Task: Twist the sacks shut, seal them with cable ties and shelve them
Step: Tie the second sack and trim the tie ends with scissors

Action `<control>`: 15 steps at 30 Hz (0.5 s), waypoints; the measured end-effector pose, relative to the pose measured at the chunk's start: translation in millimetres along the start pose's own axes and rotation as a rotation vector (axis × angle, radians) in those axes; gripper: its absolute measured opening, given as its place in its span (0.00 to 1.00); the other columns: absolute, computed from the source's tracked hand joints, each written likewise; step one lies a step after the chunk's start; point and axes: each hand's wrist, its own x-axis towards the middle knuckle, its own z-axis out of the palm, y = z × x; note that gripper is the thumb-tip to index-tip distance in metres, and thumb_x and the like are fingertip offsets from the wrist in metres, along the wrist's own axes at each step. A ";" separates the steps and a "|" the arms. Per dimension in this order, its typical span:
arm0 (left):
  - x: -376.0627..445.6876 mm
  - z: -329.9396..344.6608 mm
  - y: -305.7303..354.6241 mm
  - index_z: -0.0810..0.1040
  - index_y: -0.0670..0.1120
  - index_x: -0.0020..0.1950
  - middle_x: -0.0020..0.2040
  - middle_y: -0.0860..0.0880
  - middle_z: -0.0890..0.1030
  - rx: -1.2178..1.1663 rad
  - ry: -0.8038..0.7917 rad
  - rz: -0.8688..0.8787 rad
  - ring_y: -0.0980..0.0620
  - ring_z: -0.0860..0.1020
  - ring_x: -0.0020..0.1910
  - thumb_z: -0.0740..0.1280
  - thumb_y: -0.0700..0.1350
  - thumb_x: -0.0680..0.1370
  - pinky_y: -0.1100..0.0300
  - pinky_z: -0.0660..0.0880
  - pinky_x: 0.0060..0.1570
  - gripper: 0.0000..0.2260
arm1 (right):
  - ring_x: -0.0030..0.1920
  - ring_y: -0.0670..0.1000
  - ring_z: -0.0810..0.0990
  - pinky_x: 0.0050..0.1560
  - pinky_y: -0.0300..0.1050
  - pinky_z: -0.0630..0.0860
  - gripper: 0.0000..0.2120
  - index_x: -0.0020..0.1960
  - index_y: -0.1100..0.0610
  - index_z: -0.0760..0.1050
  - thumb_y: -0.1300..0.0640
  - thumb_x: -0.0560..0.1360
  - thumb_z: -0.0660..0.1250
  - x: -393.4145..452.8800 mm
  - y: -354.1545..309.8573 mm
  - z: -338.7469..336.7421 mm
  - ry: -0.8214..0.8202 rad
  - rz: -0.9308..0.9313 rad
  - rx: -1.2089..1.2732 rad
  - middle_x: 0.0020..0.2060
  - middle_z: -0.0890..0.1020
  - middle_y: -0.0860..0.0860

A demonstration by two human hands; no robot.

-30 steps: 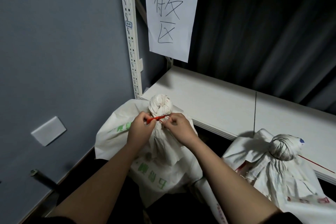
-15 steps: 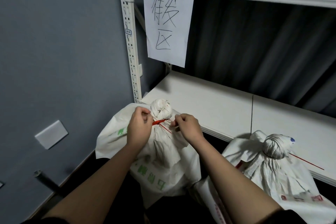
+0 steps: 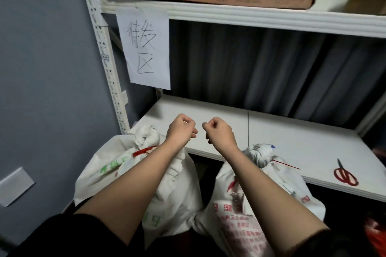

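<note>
The left hand and the right hand are raised side by side at the centre of the frame, apart from each other. Both are curled into loose fists with nothing visibly held in them, above the front edge of the lower shelf.

Just below the left wrist, at lower left of centre, stands the left sack. Its neck is twisted into a knob and cinched by a red cable tie. The right sack stands beside it under the right forearm, its knotted top also bound by a red tie whose thin tail sticks out to the right. Both sacks sit below the shelf edge, not yet on it.

Both look like woven plastic: soft, crumpling walls and a rather slick surface. They are bulging full and probably heavy. The twisted neck under the tie is the firmest place to grip, but lifting by it alone could strain the tie. A safer hold would be one hand round the neck and the other under the belly of the sack.

Red scissors lie on the shelf at right, and a paper sign hangs from the upper shelf.
</note>
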 end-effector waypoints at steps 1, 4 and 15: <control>-0.7 9.9 4.6 0.70 0.47 0.44 0.36 0.50 0.81 -0.004 -0.017 0.001 0.52 0.79 0.33 0.59 0.43 0.77 0.57 0.73 0.42 0.02 | 0.33 0.52 0.80 0.45 0.47 0.76 0.08 0.37 0.53 0.70 0.52 0.73 0.61 -0.2 2.2 -10.6 0.024 -0.005 -0.008 0.30 0.80 0.48; -5.9 44.3 21.2 0.70 0.48 0.43 0.35 0.51 0.81 0.003 -0.072 0.021 0.52 0.79 0.34 0.59 0.44 0.77 0.56 0.74 0.45 0.03 | 0.31 0.50 0.78 0.44 0.47 0.76 0.11 0.36 0.55 0.73 0.52 0.75 0.59 -1.5 12.8 -46.3 0.106 -0.003 -0.018 0.28 0.80 0.48; -37.0 166.4 81.7 0.69 0.50 0.41 0.37 0.51 0.81 0.020 -0.259 0.134 0.53 0.79 0.34 0.58 0.44 0.77 0.56 0.75 0.43 0.05 | 0.32 0.50 0.79 0.42 0.47 0.75 0.07 0.43 0.55 0.73 0.53 0.74 0.60 -0.7 74.8 -168.6 0.305 0.095 -0.066 0.30 0.81 0.48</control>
